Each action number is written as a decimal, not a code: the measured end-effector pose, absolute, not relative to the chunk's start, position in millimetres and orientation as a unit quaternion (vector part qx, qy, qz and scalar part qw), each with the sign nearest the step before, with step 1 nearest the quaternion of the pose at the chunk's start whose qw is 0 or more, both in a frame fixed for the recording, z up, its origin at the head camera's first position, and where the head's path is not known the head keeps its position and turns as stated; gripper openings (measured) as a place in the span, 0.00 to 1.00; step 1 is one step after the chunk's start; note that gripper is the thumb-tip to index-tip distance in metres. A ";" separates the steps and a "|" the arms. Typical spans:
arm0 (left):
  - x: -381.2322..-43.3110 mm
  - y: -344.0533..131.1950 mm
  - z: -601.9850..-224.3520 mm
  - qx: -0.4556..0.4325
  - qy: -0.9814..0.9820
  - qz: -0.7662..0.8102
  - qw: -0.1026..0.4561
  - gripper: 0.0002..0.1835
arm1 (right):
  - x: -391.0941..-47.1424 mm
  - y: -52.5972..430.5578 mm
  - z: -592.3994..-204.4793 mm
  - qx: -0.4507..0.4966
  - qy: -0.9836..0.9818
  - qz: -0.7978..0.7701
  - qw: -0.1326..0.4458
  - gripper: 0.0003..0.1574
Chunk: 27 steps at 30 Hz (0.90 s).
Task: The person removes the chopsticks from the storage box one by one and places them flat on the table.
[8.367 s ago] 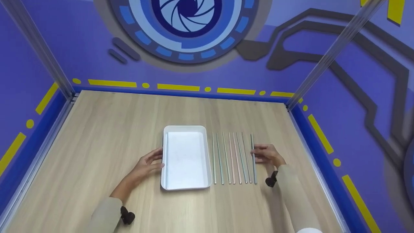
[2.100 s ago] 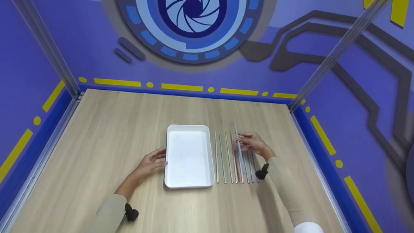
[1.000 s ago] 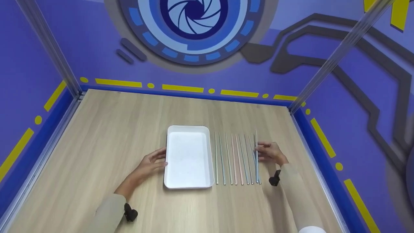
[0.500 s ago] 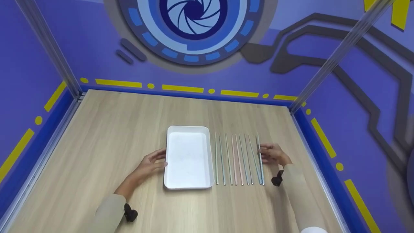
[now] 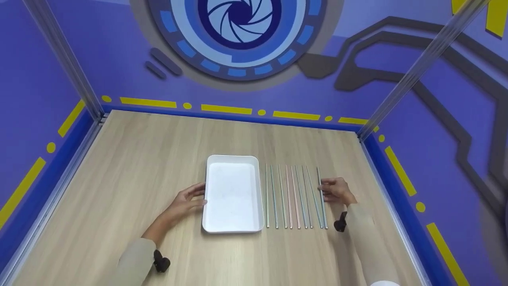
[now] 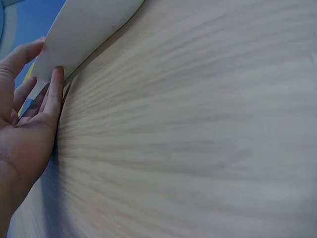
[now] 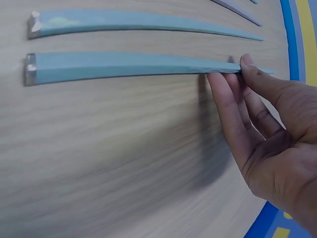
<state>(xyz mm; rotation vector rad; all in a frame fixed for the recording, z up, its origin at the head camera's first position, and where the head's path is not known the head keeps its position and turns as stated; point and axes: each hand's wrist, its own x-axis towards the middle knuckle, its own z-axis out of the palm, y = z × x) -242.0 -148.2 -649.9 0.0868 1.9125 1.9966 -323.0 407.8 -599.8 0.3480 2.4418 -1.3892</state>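
Note:
On the table lies a row of several slim tapered chopsticks [image 5: 291,198], in pale blue, green and pink tones, their thick ends toward me. My right hand [image 5: 335,189] pinches the rightmost blue chopstick [image 7: 124,66] near its thin end, between thumb and fingers; this chopstick has a silvery cap and lies close to another blue chopstick [image 7: 124,21]. Left of the row sits a shallow white rectangular tray [image 5: 234,198] with nothing in it. My left hand [image 5: 186,201] rests against the tray's left wall, fingers and thumb mostly straight; some fingertips are partly hidden in the left wrist view.
The wood-grained table [image 5: 158,159] is bordered by blue panels [image 5: 222,93] at the back and both sides. Metal posts [image 5: 412,75] stand at the back corners. A black wrist camera [image 5: 161,261] sits on each sleeve.
My right hand has carried a blue chopstick from above the row's middle to its right end and lowered it beside the last one. My left hand stays at the tray.

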 end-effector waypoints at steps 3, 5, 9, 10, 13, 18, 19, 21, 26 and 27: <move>-242.1 -147.2 -650.3 0.028 0.678 0.710 0.186 0.40 | -323.3 411.6 -600.8 0.120 0.857 -0.477 0.154 0.29; -241.9 -147.0 -649.9 0.027 0.678 0.710 0.186 0.40 | -322.7 413.3 -600.8 0.109 0.863 -0.468 0.153 0.28; -241.8 -147.1 -648.9 0.029 0.676 0.712 0.187 0.40 | -320.9 412.5 -600.4 0.100 0.871 -0.458 0.147 0.28; -241.8 -147.3 -648.7 0.029 0.673 0.715 0.188 0.40 | -320.6 411.8 -600.4 0.098 0.872 -0.456 0.146 0.28; -242.5 -147.8 -648.9 0.030 0.669 0.719 0.187 0.40 | -320.5 408.8 -601.1 0.103 0.870 -0.462 0.140 0.28; -243.0 -147.7 -649.7 0.023 0.677 0.712 0.186 0.40 | -320.2 403.7 -602.5 0.114 0.865 -0.469 0.133 0.29; -242.9 -147.5 -649.9 0.022 0.678 0.711 0.186 0.40 | -320.2 402.6 -602.9 0.118 0.864 -0.472 0.132 0.29; -242.6 -147.3 -649.9 0.022 0.679 0.709 0.187 0.40 | -320.1 400.4 -603.3 0.118 0.861 -0.477 0.132 0.30; -241.6 -147.2 -648.4 0.028 0.675 0.714 0.183 0.40 | -321.0 396.0 -605.1 0.119 0.853 -0.490 0.133 0.30; -241.5 -147.1 -648.0 0.029 0.674 0.715 0.182 0.41 | -321.0 395.6 -605.4 0.119 0.854 -0.489 0.133 0.30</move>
